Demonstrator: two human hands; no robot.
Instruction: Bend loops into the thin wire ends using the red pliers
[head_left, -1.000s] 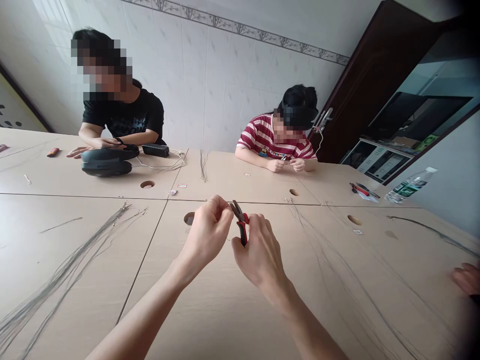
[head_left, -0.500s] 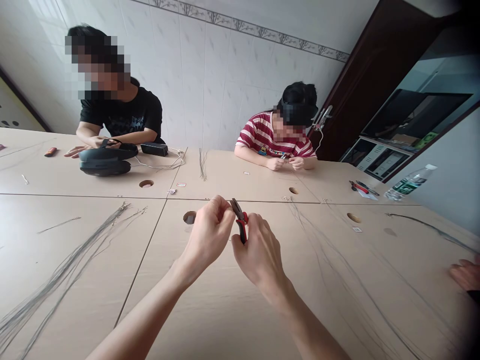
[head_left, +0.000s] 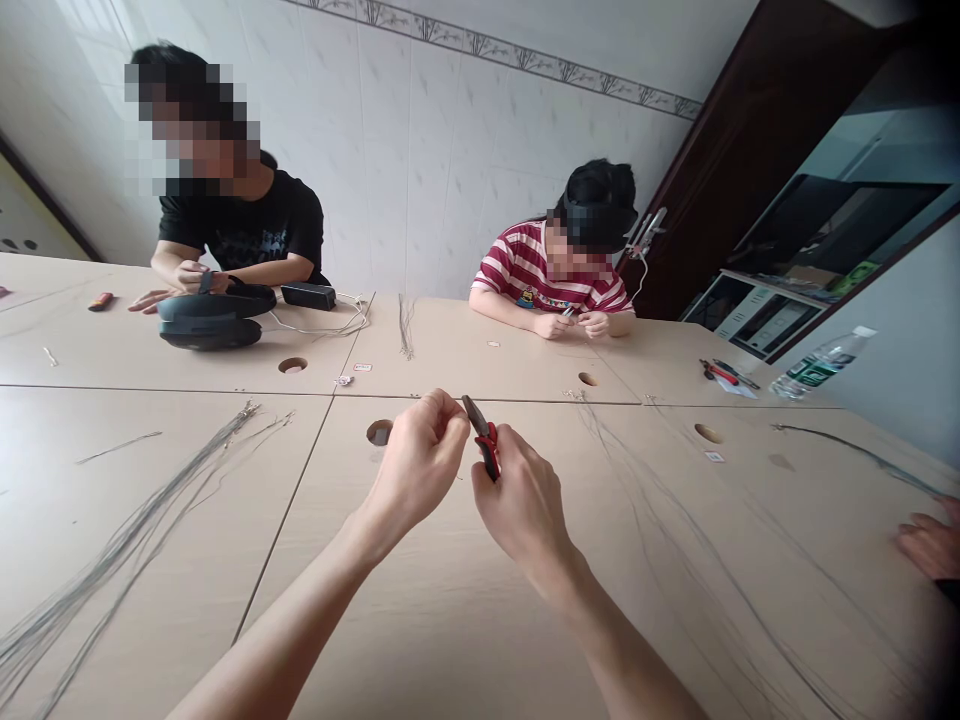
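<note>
Above the middle of the table, my right hand (head_left: 523, 492) is closed around the handles of red-and-black pliers (head_left: 486, 440). The dark metal jaws point up and left, close to the fingertips of my left hand (head_left: 426, 448). Those fingers are pinched together, and whatever they hold is too small or too hidden to make out. A long bundle of thin grey cords (head_left: 165, 505) with small metal bits at its far end lies to the left. More thin strands (head_left: 660, 500) spread over the table on the right.
Two people sit across the table (head_left: 420, 620). A black headset (head_left: 210, 322) lies at the far left. Another person's hand (head_left: 930, 545) rests at the right edge, below a water bottle (head_left: 823, 364) and more pliers (head_left: 718, 372). Round holes (head_left: 380, 432) pierce the tabletop.
The pliers' jaws look more closed and have turned slightly beside my left fingertips. My right hand has shifted a little right. The person at the left has raised one hand near the headset.
</note>
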